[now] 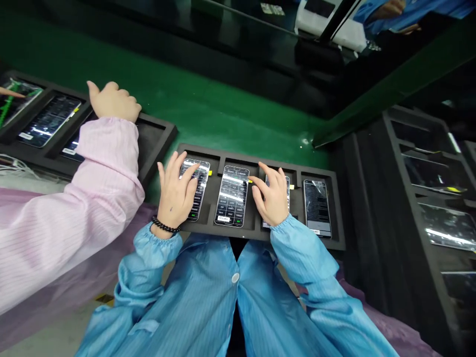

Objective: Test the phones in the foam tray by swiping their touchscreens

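Blue coat (197, 297), both hands (176, 194) (274, 199) palm-down over phones (200, 196), fingers (259, 184) apart.

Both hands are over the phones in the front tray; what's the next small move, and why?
I'd probably ease the right hand slightly left, bringing its index finger over the second phone from the left: that fingertip is near the phone's edge, and no hand covers its lit grid.

Phones (233, 196) lie in tray (336, 210), apparently four.
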Tool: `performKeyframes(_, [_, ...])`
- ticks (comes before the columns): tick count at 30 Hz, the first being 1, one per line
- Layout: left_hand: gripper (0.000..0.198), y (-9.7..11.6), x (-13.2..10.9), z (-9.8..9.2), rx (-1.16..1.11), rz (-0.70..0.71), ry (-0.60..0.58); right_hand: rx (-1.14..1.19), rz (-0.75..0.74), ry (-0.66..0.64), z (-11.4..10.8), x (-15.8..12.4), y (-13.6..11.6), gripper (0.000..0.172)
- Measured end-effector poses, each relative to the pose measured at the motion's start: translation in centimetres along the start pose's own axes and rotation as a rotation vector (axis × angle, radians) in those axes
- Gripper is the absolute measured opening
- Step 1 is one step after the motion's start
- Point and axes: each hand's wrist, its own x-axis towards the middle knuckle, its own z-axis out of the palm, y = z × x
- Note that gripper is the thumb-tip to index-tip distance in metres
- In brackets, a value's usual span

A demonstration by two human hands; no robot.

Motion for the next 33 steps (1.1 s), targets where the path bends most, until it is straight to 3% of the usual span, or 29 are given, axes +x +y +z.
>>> performKeyframes(9, [0.049,-0.4,-0.4,0.1,0.061,0.054,-0.048,-0.054,0.003,-0.140,-0.1,0.0,-0.3,0.035])
performKeyframes(14, [0.051,-0.3,0.0,0.4,0.099,0.022,-0.146,-0.034,0.018,-0.061,-0.5,0.1,0.0,0.033])
performKeyframes(17, [0.054,-0.3,-0.6,-0.3,0.065,-0.058,-0.042,0.010,0.039,0.031,-2.1,-0.9,-0.7,0.033])
performKeyframes(20, [0.062,-0.9,-2.2,-1.2,-0.021,-0.164,0.031,0.091,0.057,0.071,-3.4,-3.9,-2.6,0.036])
performKeyframes(25, [0.067,-2.1,-4.6,-1.8,-0.196,-0.346,-0.004,0.160,0.004,0.121,-1.3,-8.7,-4.6,0.039])
performKeyframes(29, [0.070,-1.2,-5.8,-1.5,-0.342,-0.462,0.017,0.105,-0.038,0.255,0.5,-7.5,-2.7,0.038])
performKeyframes(33, [0.069,0.4,-8.0,-1.0,-0.456,-0.595,0.067,0.309,0.117,0.180,-0.8,-5.5,-0.2,0.036])
